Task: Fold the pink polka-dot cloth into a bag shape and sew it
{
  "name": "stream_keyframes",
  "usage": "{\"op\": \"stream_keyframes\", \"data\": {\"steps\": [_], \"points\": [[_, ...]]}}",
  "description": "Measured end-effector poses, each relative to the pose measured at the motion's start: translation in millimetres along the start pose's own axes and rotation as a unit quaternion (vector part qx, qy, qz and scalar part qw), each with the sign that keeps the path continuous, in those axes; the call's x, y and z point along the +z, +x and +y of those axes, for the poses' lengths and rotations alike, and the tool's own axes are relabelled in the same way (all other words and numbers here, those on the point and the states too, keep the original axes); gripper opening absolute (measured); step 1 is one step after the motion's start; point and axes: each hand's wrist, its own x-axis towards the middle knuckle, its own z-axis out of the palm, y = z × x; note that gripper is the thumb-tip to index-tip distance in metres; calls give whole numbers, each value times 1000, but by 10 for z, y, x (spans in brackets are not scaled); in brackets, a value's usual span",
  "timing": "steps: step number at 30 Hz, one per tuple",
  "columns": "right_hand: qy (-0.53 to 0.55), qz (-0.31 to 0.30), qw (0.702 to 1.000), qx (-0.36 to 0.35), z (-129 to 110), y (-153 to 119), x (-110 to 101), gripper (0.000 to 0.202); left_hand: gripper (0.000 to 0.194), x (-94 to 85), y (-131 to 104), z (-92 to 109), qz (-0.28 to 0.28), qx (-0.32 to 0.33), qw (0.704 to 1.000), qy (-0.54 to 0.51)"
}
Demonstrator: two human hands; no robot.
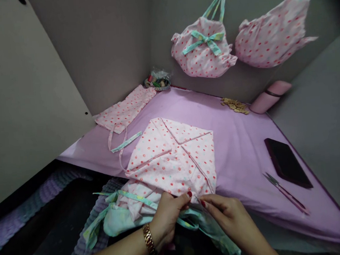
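Dotted pink cloth [173, 165] stretches away from a person across a lilac table cover [234, 149]; the left hand [167, 213] pinches its near edge, the right hand [232, 213] just beside, fingertips closed, their hold unclear.

The cloth [173, 165] I hold is pale pink, sprinkled with small red prints. Its far part lies spread out on the worktop [234, 153], nearly flat, with corners pointing away from me and to either side. Slanting seams or folded edges run across it, some meeting near the middle of the far part. Its near edge is pinched up between my left grip [187, 200] and my right grip [202, 202]. Toward my left it bunches into loose folds, against mint fabric [121, 221] with yellowish patches, which hangs crumpled below.
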Motion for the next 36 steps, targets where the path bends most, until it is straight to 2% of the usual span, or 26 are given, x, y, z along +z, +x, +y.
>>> {"op": "stream_keyframes", "data": {"steps": [10,18,24,29,33,36], "points": [[131,-62,989,16,117,69,-45,28,24,-1,4,46,-31,-50,998,-37],[173,-102,980,14,192,150,-49,27,23,-24,49,73,-40,-64,996,-52],[185,-82,979,13,215,179,18,25,23,-47,84,47,-51,-52,996,-56],[243,-85,966,33,184,212,124,26,25,-38,90,42,-47,-66,996,-47],[191,-57,980,15,158,203,159,27,27,-26,111,5,-30,-32,997,-58],[154,-58,986,18,143,141,136,24,33,-17,114,-21,-29,-14,996,-80]]}}
